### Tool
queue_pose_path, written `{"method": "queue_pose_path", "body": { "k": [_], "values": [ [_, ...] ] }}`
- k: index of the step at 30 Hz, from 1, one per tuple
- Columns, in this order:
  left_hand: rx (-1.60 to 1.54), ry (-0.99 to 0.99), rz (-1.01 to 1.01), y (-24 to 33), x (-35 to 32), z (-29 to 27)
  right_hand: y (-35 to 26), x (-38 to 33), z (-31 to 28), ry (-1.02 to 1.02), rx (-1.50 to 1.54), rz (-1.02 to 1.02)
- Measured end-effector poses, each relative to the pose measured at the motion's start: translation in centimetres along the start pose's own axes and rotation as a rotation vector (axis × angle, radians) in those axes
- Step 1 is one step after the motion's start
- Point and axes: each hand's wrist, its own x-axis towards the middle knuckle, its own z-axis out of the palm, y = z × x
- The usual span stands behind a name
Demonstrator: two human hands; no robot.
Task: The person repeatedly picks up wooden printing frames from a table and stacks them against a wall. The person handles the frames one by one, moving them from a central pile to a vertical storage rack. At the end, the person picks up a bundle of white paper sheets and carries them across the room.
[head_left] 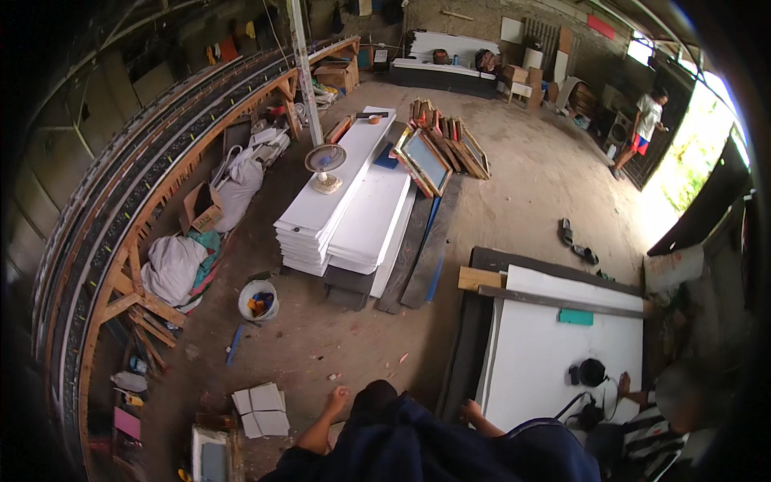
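Note:
My left hand point(337, 398) hangs low over the concrete floor, left of my dark-clothed legs. Its fingers look curled in, and no thing shows in them. My right hand point(471, 412) is beside the near left edge of a stack of white sheets point(554, 353) that lies on dark sheets point(462, 353). Its fingers are small and partly hidden, so I cannot tell whether it touches the stack. On the white sheets lie a dark flat bar point(562, 300), a green block point(576, 317) and a black round object with a cable point(592, 373).
Ahead stand piled white boards point(337, 201) with a fan point(325, 169) and wooden frames point(430, 161). A bucket point(259, 300) and tied cardboard point(261, 410) sit left. A long wooden table point(120, 297) curves along the left. One person sits at right; another point(642, 128) stands by the doorway.

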Motion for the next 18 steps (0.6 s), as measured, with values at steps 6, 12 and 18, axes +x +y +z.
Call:
{"method": "queue_pose_path", "body": {
  "k": [6,12,18],
  "values": [
    [0.162,-0.197,-0.183,1.7,6.7,0.4,-11.9,15.6,-7.9,-0.08,-0.134,-0.133],
    [0.517,-0.341,0.063,6.5,22.7,1.7,-24.0,23.7,-13.5,-0.315,-0.584,-0.521],
    [0.156,-0.016,0.029,27.3,40.0,0.7,-34.7,34.0,-21.8,-0.031,0.252,-0.231]
  ]
}}
